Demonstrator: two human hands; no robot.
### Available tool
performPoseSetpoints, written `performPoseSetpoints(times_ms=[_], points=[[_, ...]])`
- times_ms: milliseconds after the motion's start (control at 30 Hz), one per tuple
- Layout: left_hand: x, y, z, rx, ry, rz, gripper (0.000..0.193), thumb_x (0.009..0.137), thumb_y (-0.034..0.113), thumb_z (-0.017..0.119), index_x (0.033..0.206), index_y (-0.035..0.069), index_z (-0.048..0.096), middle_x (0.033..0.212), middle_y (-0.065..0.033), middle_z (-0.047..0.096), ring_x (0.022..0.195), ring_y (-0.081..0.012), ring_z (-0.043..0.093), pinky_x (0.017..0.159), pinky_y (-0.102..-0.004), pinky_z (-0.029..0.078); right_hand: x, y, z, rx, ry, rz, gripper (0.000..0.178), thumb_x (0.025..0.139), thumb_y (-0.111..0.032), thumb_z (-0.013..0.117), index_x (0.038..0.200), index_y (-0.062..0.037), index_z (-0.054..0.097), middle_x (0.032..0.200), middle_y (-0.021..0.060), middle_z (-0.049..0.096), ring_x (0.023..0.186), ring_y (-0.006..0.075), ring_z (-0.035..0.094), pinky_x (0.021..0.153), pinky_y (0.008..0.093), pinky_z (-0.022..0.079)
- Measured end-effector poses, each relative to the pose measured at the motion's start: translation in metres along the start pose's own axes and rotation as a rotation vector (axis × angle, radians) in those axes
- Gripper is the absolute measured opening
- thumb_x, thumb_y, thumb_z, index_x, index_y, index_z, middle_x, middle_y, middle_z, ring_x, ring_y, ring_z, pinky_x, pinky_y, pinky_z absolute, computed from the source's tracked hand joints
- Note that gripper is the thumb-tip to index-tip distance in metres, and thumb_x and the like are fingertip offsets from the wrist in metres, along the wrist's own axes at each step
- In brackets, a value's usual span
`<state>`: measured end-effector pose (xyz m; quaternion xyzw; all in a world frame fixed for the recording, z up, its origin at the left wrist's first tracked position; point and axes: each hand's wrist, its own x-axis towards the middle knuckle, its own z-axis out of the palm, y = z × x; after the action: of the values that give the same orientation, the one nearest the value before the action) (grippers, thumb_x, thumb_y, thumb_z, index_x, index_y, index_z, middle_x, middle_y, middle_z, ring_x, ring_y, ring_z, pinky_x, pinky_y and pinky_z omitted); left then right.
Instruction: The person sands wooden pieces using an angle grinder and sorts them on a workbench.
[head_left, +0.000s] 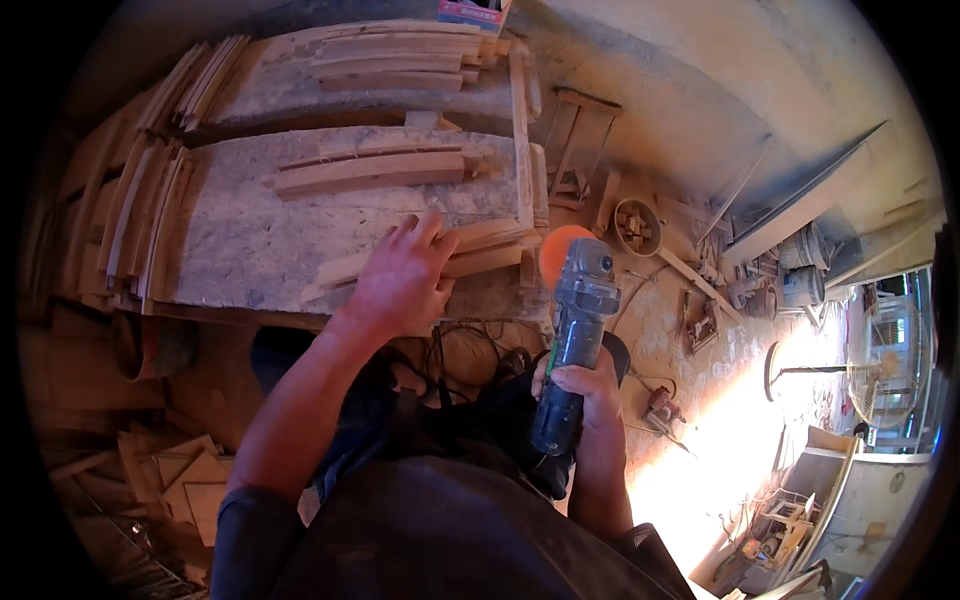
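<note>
My right hand [585, 385] is wrapped round the body of an angle grinder [578, 325], held upright off the right end of the bench. An orange disc [566, 252] sits at its head, close to the ends of the wooden strips. My left hand [405, 270] lies over a curved wooden strip [485, 262] near the bench's front edge, its fingers bent across the wood; the palm side is hidden. Another strip lies against it on the far side. Behind them, a short stack of curved strips [375, 173] rests on the dusty workbench [240, 220].
More strips are piled along the bench's left end [145, 220] and at its far side [400, 58]. On the right stand a bucket of wood offcuts [637, 226], leaning boards [800, 200] and a fan [885, 375]. Cables and a red tool [663, 410] lie on the floor.
</note>
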<state>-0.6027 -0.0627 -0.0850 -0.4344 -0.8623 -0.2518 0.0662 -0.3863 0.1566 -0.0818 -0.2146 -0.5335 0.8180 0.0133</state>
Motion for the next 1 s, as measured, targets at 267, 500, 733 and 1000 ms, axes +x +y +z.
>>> performPoseSetpoints(times_ms=[267, 500, 733, 1000], points=[[0.03, -0.017, -0.013, -0.113, -0.335, -0.022, 0.057, 0.079, 0.024, 0.084, 0.126, -0.003, 0.067, 0.121, -0.0173, 0.056, 0.106, -0.0386, 0.064, 0.093, -0.0478, 0.054, -0.007, -0.002, -0.006, 0.032, 0.009, -0.08, 0.048, 0.072, -0.015, 0.079, 0.113, 0.0039, 0.063, 0.084, 0.0152, 0.072, 0.071, 0.0254, 0.072, 0.07, 0.0385, 0.06], [0.029, -0.016, -0.001, 0.026, -0.286, 0.03, 0.065, 0.081, 0.025, 0.083, 0.133, -0.006, 0.06, 0.125, -0.0203, 0.057, 0.126, -0.0407, 0.054, 0.107, -0.0492, 0.048, 0.007, -0.002, -0.004, -0.106, -0.003, -0.102, 0.046, 0.069, -0.02, 0.079, 0.104, 0.0061, 0.066, 0.083, 0.0171, 0.071, 0.068, 0.0272, 0.071, 0.066, 0.0393, 0.059], [0.027, -0.016, 0.003, -0.023, -0.259, 0.012, 0.063, 0.075, 0.021, 0.085, 0.127, -0.004, 0.061, 0.123, -0.0199, 0.059, 0.123, -0.0399, 0.054, 0.108, -0.0476, 0.047, 0.031, -0.004, 0.0, -0.116, -0.035, -0.081, 0.048, 0.069, -0.021, 0.081, 0.106, 0.0051, 0.067, 0.083, 0.0164, 0.072, 0.069, 0.0259, 0.072, 0.068, 0.0385, 0.059], [0.031, -0.017, -0.001, -0.081, -0.268, 0.033, 0.063, 0.073, 0.02, 0.086, 0.126, -0.005, 0.064, 0.122, -0.0186, 0.061, 0.122, -0.0399, 0.055, 0.107, -0.0465, 0.047, 0.032, 0.016, -0.033, -0.084, -0.09, -0.078, 0.061, 0.068, -0.022, 0.082, 0.117, 0.0058, 0.06, 0.085, 0.0174, 0.072, 0.07, 0.0282, 0.072, 0.068, 0.0396, 0.059]])
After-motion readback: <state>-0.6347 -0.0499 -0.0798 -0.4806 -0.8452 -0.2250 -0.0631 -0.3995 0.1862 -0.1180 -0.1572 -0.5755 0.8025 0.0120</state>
